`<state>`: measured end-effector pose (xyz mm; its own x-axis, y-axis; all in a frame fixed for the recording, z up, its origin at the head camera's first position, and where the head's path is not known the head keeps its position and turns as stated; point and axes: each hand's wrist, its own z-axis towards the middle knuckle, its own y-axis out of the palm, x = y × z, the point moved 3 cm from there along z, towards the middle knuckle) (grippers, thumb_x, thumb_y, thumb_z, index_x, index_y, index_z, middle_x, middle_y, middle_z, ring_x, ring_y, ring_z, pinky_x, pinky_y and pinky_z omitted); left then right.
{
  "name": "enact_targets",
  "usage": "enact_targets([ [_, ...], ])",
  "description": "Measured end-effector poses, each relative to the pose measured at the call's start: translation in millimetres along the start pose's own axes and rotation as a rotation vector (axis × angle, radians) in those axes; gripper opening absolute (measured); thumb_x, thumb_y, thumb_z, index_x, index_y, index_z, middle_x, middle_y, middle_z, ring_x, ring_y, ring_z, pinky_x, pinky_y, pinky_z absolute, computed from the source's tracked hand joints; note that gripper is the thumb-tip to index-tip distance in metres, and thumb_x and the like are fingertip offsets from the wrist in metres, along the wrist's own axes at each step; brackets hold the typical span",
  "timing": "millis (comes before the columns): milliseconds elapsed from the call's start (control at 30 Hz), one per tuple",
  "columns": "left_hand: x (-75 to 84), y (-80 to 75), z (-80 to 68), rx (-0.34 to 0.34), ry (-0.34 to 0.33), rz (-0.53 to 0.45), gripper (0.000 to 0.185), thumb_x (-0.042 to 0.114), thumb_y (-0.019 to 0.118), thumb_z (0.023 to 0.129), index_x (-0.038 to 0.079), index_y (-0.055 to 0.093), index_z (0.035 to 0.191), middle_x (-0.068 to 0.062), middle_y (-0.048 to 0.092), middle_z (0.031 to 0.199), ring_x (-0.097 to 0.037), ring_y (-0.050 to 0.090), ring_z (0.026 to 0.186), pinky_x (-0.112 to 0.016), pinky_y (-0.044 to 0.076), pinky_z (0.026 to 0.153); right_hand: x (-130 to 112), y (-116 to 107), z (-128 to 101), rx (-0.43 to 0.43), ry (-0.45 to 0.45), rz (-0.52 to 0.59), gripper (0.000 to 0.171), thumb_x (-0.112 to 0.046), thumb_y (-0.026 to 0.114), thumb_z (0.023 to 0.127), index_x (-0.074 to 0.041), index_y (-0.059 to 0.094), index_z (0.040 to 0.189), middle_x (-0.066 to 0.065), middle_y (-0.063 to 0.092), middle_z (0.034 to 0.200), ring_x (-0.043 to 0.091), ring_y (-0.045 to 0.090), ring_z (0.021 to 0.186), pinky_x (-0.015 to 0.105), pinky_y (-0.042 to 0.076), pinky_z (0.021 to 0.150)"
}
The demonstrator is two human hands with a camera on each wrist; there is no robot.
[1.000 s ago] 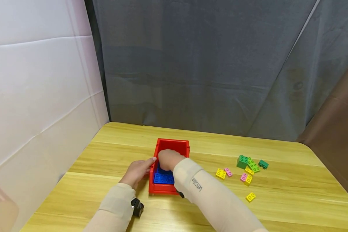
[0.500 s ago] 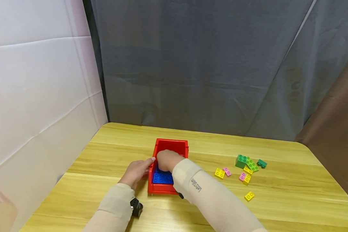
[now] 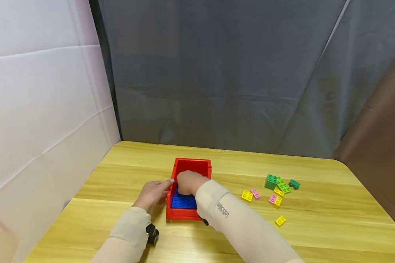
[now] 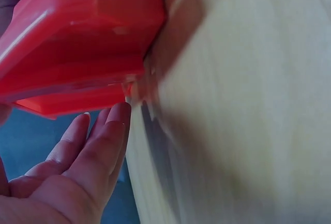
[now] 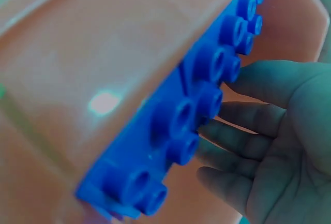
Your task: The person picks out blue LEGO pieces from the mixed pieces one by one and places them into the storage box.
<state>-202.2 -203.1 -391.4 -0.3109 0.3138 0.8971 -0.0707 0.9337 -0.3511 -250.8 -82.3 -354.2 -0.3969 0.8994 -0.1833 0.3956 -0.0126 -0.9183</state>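
A red bin stands on the wooden table with blue studded bricks lying in it. My right hand reaches down into the bin over the blue bricks. In the right wrist view its fingers are loosely spread beside the blue bricks' studs and grip nothing. My left hand lies against the bin's left wall. In the left wrist view its fingers are straight, with their tips at the red bin.
To the right of the bin lie loose bricks: a green cluster, a yellow one, a pink one and a lone yellow one. A grey curtain and a white panel close in the table's back and left.
Both hands stay at the bin, the right one inside and the left one at its wall. Only the head view has shifted a little.
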Motion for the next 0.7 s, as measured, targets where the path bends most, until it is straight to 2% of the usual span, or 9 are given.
enact_targets([
  [267, 0.1, -8.5, 1.9, 0.007, 0.024, 0.085, 0.054, 0.039, 0.057, 0.093, -0.010, 0.061, 0.116, -0.020, 0.066, 0.102, -0.027, 0.062, 0.089, -0.038, 0.053, 0.080, -7, -5, -10, 0.050, -0.072, -0.019, 0.029, -0.022, 0.065, 0.091, -0.014, 0.067, 0.119, -0.001, 0.067, 0.106, 0.013, 0.057, 0.086, 0.033, 0.049, 0.096],
  [467, 0.3, -15.1, 0.4, 0.026, 0.058, 0.108, 0.055, 0.040, 0.058, 0.094, -0.010, 0.060, 0.118, -0.022, 0.064, 0.108, -0.031, 0.059, 0.094, -0.040, 0.051, 0.082, -15, -11, -22, 0.128, -0.153, -0.089, 0.038, -0.025, 0.065, 0.092, -0.015, 0.063, 0.128, 0.000, 0.065, 0.120, 0.015, 0.059, 0.105, 0.032, 0.046, 0.101],
  [700, 7.1, -22.9, -3.1, 0.075, 0.157, 0.300, 0.054, 0.037, 0.057, 0.095, -0.012, 0.057, 0.119, -0.029, 0.060, 0.118, -0.039, 0.058, 0.101, -0.051, 0.050, 0.087, -12, -13, -44, 0.263, -0.246, -0.104, 0.045, -0.028, 0.062, 0.094, -0.016, 0.056, 0.137, 0.001, 0.056, 0.136, 0.017, 0.051, 0.126, 0.032, 0.043, 0.104],
])
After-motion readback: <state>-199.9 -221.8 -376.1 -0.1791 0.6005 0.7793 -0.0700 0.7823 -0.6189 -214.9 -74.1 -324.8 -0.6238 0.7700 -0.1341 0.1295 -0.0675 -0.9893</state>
